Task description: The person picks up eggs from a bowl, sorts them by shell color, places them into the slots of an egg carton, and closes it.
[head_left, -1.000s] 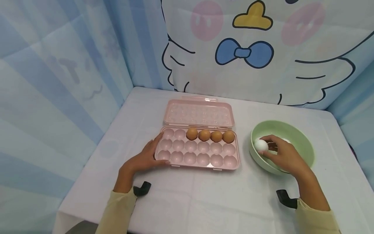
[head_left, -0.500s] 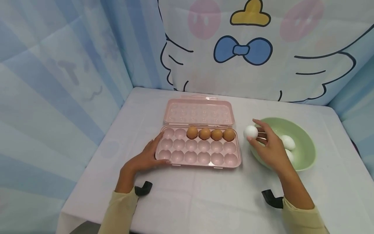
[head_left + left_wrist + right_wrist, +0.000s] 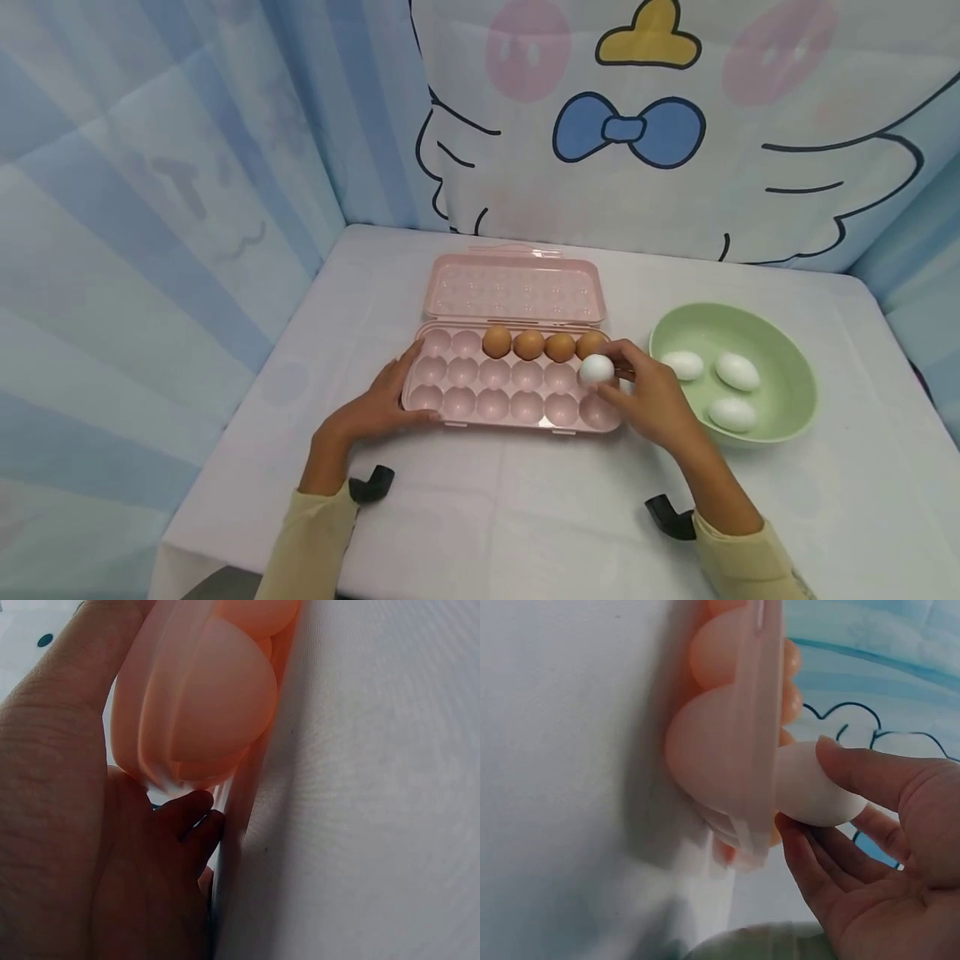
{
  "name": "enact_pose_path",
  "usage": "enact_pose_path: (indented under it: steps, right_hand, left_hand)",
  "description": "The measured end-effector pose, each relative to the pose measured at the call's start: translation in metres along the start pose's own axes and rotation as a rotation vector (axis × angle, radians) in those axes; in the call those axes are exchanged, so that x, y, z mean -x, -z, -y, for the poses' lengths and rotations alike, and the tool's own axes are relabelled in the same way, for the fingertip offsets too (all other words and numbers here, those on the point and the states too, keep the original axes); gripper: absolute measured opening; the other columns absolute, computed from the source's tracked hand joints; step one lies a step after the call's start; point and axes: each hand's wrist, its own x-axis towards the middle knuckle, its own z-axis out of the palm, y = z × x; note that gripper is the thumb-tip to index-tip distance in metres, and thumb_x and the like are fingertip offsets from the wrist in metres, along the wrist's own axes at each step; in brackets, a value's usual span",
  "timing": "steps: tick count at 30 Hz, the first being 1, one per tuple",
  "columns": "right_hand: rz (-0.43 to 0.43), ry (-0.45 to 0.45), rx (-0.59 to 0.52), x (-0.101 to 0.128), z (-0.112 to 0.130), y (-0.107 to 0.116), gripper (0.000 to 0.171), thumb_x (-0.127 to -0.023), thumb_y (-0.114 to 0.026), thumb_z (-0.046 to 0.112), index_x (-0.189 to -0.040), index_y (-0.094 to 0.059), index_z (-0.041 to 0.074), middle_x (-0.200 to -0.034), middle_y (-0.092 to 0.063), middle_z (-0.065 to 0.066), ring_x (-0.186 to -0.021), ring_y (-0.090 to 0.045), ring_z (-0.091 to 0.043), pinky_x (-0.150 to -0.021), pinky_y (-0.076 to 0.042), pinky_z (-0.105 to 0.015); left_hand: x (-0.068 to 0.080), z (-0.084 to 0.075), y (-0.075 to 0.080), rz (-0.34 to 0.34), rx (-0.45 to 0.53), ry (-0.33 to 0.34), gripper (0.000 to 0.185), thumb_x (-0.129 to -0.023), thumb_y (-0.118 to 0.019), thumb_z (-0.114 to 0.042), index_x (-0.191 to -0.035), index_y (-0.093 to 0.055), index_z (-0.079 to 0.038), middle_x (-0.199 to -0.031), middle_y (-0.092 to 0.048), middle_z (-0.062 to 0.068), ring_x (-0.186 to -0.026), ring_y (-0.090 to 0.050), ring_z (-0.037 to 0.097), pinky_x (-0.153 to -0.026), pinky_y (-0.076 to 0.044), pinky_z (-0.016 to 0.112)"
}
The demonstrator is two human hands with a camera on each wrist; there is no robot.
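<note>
A pink plastic egg carton (image 3: 492, 404) lies on the table with its lid folded back. Several brown eggs (image 3: 528, 344) sit in its back row, toward the right. My left hand (image 3: 367, 410) grips the carton's left end, thumb along the front edge and fingers up the side. Between the thumb and fingers of my right hand (image 3: 651, 400) is a white egg (image 3: 597, 369), held at the right end of the middle row, just in front of the last brown egg. In the right wrist view, this white egg (image 3: 817, 787) is right at the carton's rim.
To the right stands a light green bowl (image 3: 797, 375) with three white eggs (image 3: 737, 371) in it. The open lid (image 3: 517, 287) lies behind the carton. A white cloth covers the table (image 3: 510, 508); patterned curtains (image 3: 225, 208) hang behind and beside it.
My right hand has lifted the white egg out of the green bowl and carried it left to the carton's right end. My left hand has stayed on the carton.
</note>
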Motion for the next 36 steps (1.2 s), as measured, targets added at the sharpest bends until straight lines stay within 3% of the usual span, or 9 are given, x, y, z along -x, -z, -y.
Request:
enact_pose_path:
  steps: [5,13,28,36]
  right_hand:
    - [-0.013,0.011,0.065,-0.0012,-0.0034,-0.0039,0.04,-0.081,-0.081,-0.008,-0.118,-0.066,-0.001,-0.111,-0.073,-0.019,-0.103,-0.069,-0.035,-0.091,-0.056,-0.049]
    - [-0.03,0.033,0.152,-0.0055,-0.0068,-0.0075,0.04,-0.078,-0.081,-0.007,-0.116,-0.068,-0.008,-0.107,-0.07,-0.019,-0.095,-0.068,-0.036,-0.086,-0.055,-0.05]
    - [-0.015,0.016,0.166,-0.0069,-0.0062,-0.0093,0.041,-0.078,-0.081,-0.005,-0.118,-0.069,-0.007,-0.105,-0.069,-0.017,-0.091,-0.064,-0.032,-0.081,-0.052,-0.048]
    - [-0.01,0.015,0.178,-0.0084,-0.0072,-0.0104,0.043,-0.077,-0.084,-0.003,-0.118,-0.069,-0.007,-0.105,-0.069,-0.018,-0.09,-0.064,-0.032,-0.08,-0.051,-0.048]
  left_hand:
    - [-0.0002,0.0003,0.0001,0.0,-0.004,0.005,0.125,-0.082,-0.083,-0.054,-0.168,0.002,-0.022,-0.173,-0.006,0.004,-0.157,-0.004,0.027,-0.124,-0.003,0.051]
    - [0.0005,0.0019,-0.0008,-0.004,0.024,0.013,0.124,-0.081,-0.084,-0.053,-0.168,0.0,-0.024,-0.172,-0.01,0.008,-0.156,-0.007,0.035,-0.12,-0.014,0.063]
    - [-0.0009,0.003,-0.0006,-0.005,0.019,-0.014,0.123,-0.082,-0.084,-0.052,-0.168,-0.001,-0.02,-0.172,-0.009,0.01,-0.156,-0.006,0.033,-0.122,-0.006,0.059]
    - [-0.0001,0.0005,0.0012,-0.004,0.023,-0.039,0.123,-0.083,-0.084,-0.049,-0.168,-0.001,-0.018,-0.172,-0.01,0.01,-0.156,-0.008,0.031,-0.124,-0.002,0.051]
